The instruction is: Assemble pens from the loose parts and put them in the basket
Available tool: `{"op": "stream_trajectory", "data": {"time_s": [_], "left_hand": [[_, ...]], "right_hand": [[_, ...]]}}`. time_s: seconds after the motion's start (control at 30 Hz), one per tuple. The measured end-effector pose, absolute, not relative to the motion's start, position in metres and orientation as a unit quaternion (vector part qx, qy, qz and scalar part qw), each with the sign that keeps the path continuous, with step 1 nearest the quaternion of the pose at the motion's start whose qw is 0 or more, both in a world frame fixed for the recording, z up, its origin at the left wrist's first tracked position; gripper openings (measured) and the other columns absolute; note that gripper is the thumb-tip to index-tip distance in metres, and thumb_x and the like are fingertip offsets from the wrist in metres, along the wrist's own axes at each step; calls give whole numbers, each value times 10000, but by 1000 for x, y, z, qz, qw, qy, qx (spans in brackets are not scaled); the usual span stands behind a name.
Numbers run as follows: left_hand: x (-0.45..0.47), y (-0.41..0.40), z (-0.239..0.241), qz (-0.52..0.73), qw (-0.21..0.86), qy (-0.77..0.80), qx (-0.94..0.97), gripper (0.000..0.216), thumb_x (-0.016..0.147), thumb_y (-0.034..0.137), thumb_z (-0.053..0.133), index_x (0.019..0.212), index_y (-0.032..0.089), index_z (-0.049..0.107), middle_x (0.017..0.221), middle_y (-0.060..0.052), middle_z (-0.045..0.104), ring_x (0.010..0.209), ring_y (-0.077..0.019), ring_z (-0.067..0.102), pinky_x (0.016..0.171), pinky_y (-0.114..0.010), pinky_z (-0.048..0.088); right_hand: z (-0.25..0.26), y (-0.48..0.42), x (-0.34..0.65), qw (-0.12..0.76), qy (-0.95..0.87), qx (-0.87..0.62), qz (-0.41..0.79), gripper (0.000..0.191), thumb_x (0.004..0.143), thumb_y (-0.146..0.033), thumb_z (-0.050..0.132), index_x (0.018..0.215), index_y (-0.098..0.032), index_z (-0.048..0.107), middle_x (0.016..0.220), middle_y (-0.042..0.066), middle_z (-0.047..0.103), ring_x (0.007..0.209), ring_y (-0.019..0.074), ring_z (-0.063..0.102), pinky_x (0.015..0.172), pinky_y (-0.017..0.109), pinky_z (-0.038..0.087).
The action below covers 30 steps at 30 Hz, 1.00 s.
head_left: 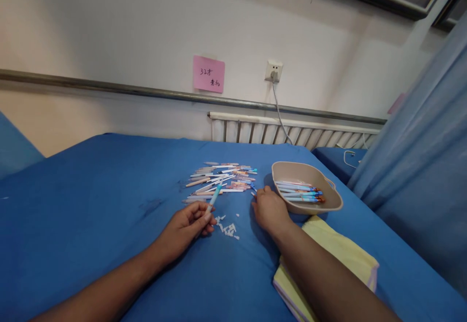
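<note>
My left hand (189, 224) rests on the blue cloth and pinches a light blue pen (214, 197) that points away from me. My right hand (269, 209) lies just right of it, fingers curled and pinching a small piece at the near edge of a pile of pens and pen parts (222, 178); I cannot make out what the piece is. Small white bits (228, 228) lie scattered between my two hands. A beige bowl (330, 204) to the right of my right hand holds several assembled blue pens (301, 191).
A blue cloth (91, 215) covers the table. A folded yellow cloth (346, 254) lies under my right forearm. Behind are a white wall with a pink note (208, 74), a socket with a cable (273, 71), and a radiator (292, 132). A blue curtain (419, 166) hangs at the right.
</note>
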<state>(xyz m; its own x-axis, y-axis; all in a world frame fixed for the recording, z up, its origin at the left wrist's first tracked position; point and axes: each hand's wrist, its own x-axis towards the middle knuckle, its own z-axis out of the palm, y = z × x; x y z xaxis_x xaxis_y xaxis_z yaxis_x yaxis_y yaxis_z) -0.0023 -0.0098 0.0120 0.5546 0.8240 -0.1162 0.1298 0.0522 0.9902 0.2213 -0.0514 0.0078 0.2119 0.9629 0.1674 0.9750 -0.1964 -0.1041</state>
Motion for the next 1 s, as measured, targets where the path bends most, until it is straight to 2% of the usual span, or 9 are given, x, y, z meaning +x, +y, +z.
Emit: {"op": "stream_trajectory", "data": {"time_s": [0.3, 0.57, 0.8, 1.0], "left_hand": [[-2, -13, 12, 277, 612, 378, 637, 334, 733, 441, 634, 909, 177, 530, 756, -7, 615, 661, -131, 580, 631, -264, 459], [-3, -13, 11, 274, 617, 375, 635, 344, 722, 439, 638, 908, 171, 528, 753, -4, 613, 652, -128, 582, 630, -266, 468], [-3, -14, 10, 270, 613, 371, 643, 305, 751, 396, 634, 927, 165, 542, 756, -11, 619, 673, -131, 589, 652, -267, 479], [-4, -12, 7, 265, 606, 357, 660, 280, 768, 390, 615, 923, 167, 546, 785, -12, 624, 697, -131, 593, 673, -272, 491]], "right_hand": [[1, -45, 223, 97, -653, -751, 16, 186, 869, -214, 462, 976, -135, 592, 987, 126, 631, 886, 218, 616, 734, 283, 426], [-1, -45, 220, 151, -660, -734, 51, 155, 890, -254, 437, 955, -169, 549, 910, 75, 664, 836, 196, 622, 699, 264, 403], [1, -47, 223, 154, -673, -723, 41, 162, 871, -262, 471, 970, -167, 556, 983, 86, 623, 887, 194, 598, 745, 261, 404], [5, -54, 226, 66, -625, -778, -29, 199, 850, -157, 433, 984, -97, 567, 998, 170, 585, 810, 216, 605, 684, 282, 410]]}}
